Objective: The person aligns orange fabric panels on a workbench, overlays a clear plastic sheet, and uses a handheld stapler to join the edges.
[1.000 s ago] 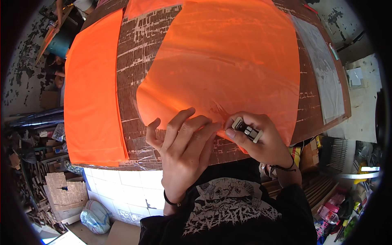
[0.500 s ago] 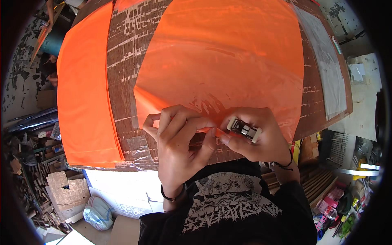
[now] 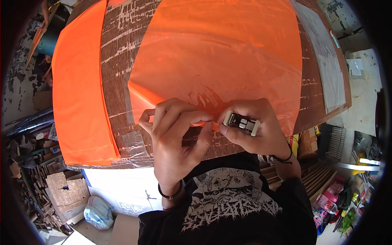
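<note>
A large translucent orange plastic sheet (image 3: 228, 53) lies over the brown worn table, its near edge lifted toward me. My left hand (image 3: 175, 130) pinches that edge between thumb and index finger, the other fingers curled. Right beside it, my right hand (image 3: 259, 126) is closed around a small cream-and-dark device (image 3: 242, 123) with metal parts, whose exact kind I cannot make out. The right thumb and fingertip also meet at the sheet's edge, close to the left fingertips. The sheet's left corner is folded over, showing a brighter orange.
A stack of orange sheets (image 3: 79, 94) lies at the table's left. Clear plastic (image 3: 324, 61) covers its right side. Wood scraps (image 3: 36, 179) and a stuffed sack (image 3: 99, 212) sit at lower left. A wire rack (image 3: 337, 143) stands at right. Another person's hand (image 3: 45, 20) shows far left.
Both hands have shifted slightly away from me, keeping their pinch at the sheet's edge. The whole view has moved a little, so the table appears slightly farther left.
</note>
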The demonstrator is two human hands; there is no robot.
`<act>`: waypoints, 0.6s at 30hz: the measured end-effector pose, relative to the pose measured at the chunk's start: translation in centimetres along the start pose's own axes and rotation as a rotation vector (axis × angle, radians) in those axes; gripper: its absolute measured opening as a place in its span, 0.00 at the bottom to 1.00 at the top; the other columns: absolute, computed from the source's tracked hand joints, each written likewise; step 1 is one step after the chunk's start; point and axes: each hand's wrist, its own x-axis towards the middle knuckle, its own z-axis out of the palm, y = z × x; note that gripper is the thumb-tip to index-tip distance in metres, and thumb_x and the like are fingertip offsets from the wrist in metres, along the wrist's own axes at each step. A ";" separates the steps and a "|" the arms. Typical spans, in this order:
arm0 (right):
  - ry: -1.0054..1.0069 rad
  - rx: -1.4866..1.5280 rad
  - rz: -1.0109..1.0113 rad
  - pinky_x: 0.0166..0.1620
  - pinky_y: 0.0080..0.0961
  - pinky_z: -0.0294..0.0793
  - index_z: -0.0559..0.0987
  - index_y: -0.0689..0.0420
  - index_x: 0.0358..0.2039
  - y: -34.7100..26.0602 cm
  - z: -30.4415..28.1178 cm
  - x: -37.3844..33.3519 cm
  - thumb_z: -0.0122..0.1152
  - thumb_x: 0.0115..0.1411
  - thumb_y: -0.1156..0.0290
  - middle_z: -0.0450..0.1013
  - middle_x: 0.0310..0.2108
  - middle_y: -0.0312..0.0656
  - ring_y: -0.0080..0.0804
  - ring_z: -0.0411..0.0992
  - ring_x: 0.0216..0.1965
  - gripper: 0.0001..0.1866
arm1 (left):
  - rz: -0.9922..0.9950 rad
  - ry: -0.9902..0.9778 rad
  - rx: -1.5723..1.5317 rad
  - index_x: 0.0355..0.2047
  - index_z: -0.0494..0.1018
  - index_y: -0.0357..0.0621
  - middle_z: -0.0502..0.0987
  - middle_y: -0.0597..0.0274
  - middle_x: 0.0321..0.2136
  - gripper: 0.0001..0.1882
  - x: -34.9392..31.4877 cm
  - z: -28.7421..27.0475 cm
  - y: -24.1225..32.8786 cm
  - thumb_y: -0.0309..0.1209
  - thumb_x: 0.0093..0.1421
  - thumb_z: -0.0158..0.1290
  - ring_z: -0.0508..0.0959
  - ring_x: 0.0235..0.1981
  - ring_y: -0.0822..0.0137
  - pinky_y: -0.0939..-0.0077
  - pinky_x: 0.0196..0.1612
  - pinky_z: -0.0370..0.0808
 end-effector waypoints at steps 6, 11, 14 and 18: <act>0.038 0.046 0.042 0.23 0.16 0.63 0.79 0.62 0.28 -0.1 0.3 -0.3 0.66 0.55 0.70 0.72 0.19 0.33 0.15 0.67 0.19 0.08 | 0.185 0.194 0.167 0.27 0.80 0.50 0.76 0.68 0.31 0.08 -0.3 0.6 0.0 0.28 0.43 0.65 0.74 0.40 0.63 0.65 0.49 0.58; 0.055 -0.009 -0.031 0.24 0.16 0.64 0.79 0.62 0.29 0.2 0.2 -0.3 0.65 0.55 0.71 0.72 0.19 0.33 0.15 0.68 0.19 0.07 | 0.173 0.310 0.318 0.29 0.82 0.55 0.73 0.72 0.35 0.13 -1.8 1.0 0.4 0.30 0.39 0.68 0.71 0.40 0.65 0.66 0.47 0.58; 0.062 -0.038 -0.091 0.25 0.17 0.66 0.80 0.61 0.29 0.3 0.2 -0.2 0.65 0.54 0.73 0.73 0.20 0.35 0.17 0.69 0.20 0.06 | 0.172 0.320 0.350 0.32 0.83 0.58 0.72 0.74 0.38 0.17 -2.2 0.9 0.7 0.32 0.38 0.69 0.68 0.40 0.66 0.69 0.47 0.57; 0.073 -0.041 -0.179 0.28 0.19 0.69 0.80 0.61 0.30 0.8 0.3 -0.2 0.65 0.51 0.74 0.75 0.22 0.37 0.21 0.72 0.23 0.06 | 0.145 0.238 0.334 0.33 0.83 0.58 0.72 0.74 0.38 0.17 -2.3 1.0 0.9 0.32 0.38 0.69 0.67 0.40 0.67 0.69 0.47 0.57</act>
